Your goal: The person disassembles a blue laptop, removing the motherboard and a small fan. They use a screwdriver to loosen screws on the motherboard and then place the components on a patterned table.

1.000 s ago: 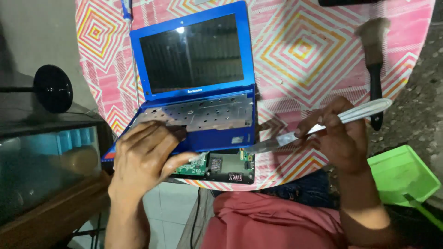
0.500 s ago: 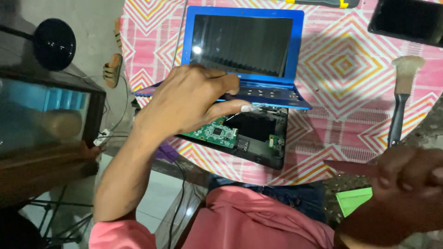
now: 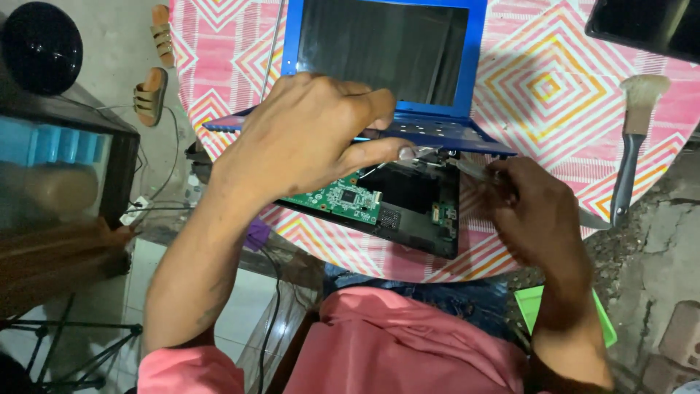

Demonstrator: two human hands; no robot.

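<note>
Lifting the top cover of the blue laptop (image 3: 408, 87) with the left hand (image 3: 313, 135), the person keeps the shell propped apart so the inside can be reached; that grip is pressed together on the raised edge of the keyboard panel (image 3: 437, 138), thumb under and fingers curled over it. The right hand (image 3: 536, 211) comes in from the side with its grip pinched on a thin metal tool (image 3: 470, 168), whose tip points into the gap near the hinge, probably because the loose cables there need careful handling. The laptop sits at the near edge of the round surface (image 3: 561, 87), which is covered with a pink zigzag cloth, close to the person's lap, so both arms can work over it. Its screen is dark and tilted back, and its black base lies open, showing a green circuit board (image 3: 339, 197) and an empty dark bay beside it. A brush (image 3: 633, 138) with a dark handle lies well apart to the right, and a black device (image 3: 645, 25) rests at the far corner. Sandals (image 3: 153, 91) lie on the floor to the left
</note>
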